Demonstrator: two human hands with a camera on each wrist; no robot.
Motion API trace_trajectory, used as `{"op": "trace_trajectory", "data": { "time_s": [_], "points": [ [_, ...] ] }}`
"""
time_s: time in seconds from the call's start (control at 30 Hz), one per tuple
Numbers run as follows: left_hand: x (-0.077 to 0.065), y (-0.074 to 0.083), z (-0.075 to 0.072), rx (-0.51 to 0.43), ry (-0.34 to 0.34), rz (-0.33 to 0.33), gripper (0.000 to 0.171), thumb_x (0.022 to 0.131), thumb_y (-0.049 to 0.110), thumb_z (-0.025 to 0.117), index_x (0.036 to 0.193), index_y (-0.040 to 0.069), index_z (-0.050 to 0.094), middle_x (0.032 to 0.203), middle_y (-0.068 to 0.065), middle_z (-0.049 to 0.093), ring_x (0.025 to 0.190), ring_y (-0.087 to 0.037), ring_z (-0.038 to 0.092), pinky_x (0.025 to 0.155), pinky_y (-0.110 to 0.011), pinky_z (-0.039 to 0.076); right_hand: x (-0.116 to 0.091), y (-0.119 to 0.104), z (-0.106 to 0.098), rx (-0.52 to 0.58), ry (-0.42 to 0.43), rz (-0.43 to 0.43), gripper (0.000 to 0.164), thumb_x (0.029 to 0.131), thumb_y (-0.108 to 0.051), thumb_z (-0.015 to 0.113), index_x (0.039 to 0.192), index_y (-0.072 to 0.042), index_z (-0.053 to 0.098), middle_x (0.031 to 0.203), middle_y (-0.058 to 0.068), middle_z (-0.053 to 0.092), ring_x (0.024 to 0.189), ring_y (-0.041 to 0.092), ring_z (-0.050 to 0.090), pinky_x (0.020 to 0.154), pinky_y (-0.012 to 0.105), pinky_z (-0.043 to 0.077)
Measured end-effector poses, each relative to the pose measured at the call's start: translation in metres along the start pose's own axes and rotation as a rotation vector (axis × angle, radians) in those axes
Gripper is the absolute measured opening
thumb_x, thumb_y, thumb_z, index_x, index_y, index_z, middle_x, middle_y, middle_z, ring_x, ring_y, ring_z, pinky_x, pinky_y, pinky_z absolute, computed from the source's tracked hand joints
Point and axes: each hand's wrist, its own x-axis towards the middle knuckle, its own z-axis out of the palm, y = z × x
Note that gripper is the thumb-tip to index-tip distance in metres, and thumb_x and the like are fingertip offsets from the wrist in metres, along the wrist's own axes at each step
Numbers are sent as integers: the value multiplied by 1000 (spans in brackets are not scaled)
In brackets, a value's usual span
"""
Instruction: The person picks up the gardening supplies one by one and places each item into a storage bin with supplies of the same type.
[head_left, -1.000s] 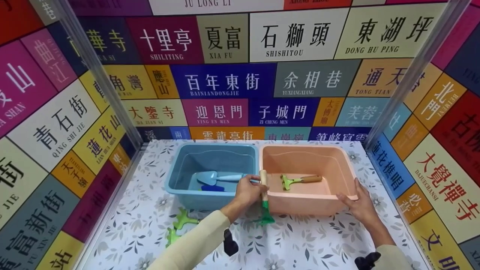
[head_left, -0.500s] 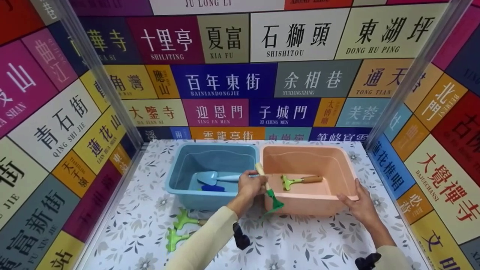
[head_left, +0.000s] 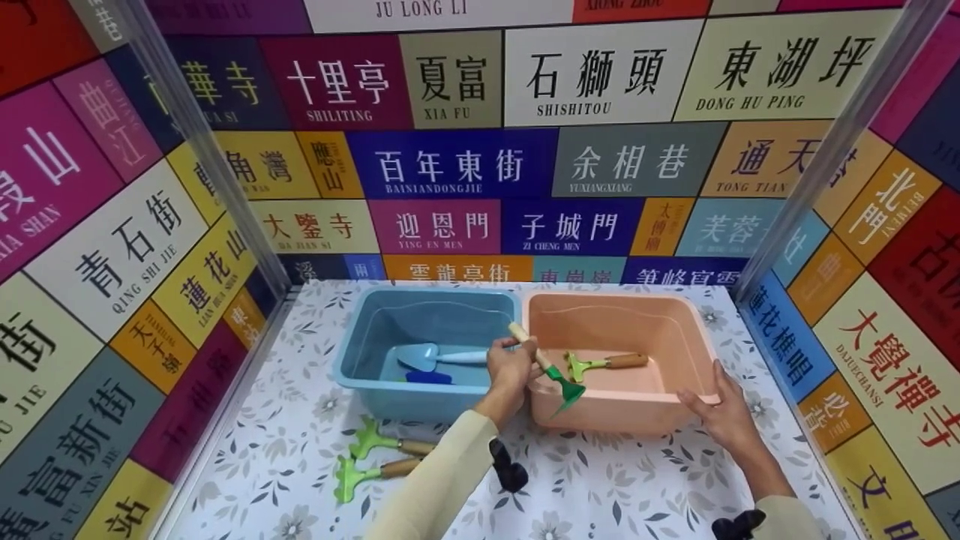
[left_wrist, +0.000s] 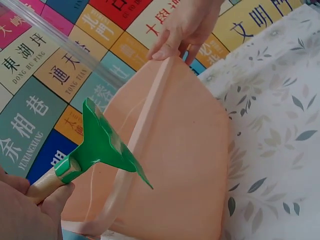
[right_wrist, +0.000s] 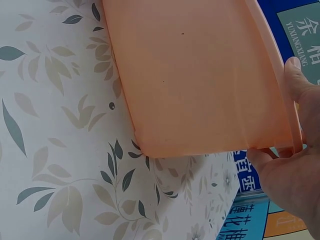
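My left hand [head_left: 510,367] grips the pale wooden handle of a small green garden rake [head_left: 568,388]. The rake's head points down to the right, over the front rim of the peach plastic tub [head_left: 615,412]. In the left wrist view the rake head [left_wrist: 105,142] is fan-shaped with a wavy edge. At the tub's front right corner my right hand [head_left: 724,409] holds the rim, thumb on one side and fingers on the other, as the right wrist view also shows. Inside this tub lies a light green rake [head_left: 604,363] with a brown handle.
A blue tub [head_left: 427,399] stands to the left of the peach one, holding a light blue trowel [head_left: 442,357] and a dark blue piece [head_left: 428,377]. Two light green rakes [head_left: 375,472] lie on the floral tabletop [head_left: 300,435] in front. Walls with printed signs surround the table.
My left hand has moved slightly right and swung the green rake's head from hanging straight down to over the peach tub's front rim. My right hand stays on the rim.
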Motion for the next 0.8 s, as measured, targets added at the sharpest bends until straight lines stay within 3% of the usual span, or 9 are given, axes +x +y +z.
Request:
{"op": "trace_trajectory", "data": {
  "time_s": [0.2,0.37,0.57,0.8],
  "points": [
    [3,-2,6,-57,38,-47,33,100,16,60,124,-6,53,110,-24,69,96,-31,74,77,-34,63,1,1,0,13,11,-17,103,97,-36,65,157,-16,-16,164,30,-14,149,55,12,120,58,26],
    [6,-1,8,-141,25,-77,33,104,16,53,125,-10,55,111,-26,66,100,-33,73,80,-33,62,1,1,1,8,12,-14,102,98,-35,65,157,-16,-16,164,30,-14,149,55,13,120,58,27],
    [5,1,12,-155,56,-58,36,105,18,50,128,-9,56,116,-27,68,104,-32,72,88,-38,61,1,0,0,6,12,-12,103,97,-36,65,157,-15,-16,164,30,-14,148,55,14,119,58,28],
    [7,1,18,-198,119,-56,30,103,15,54,122,-10,56,111,-27,67,100,-32,73,82,-37,62,0,0,0,-5,12,-6,101,98,-35,64,157,-16,-16,164,30,-14,148,55,14,119,58,28]
  ]
}}
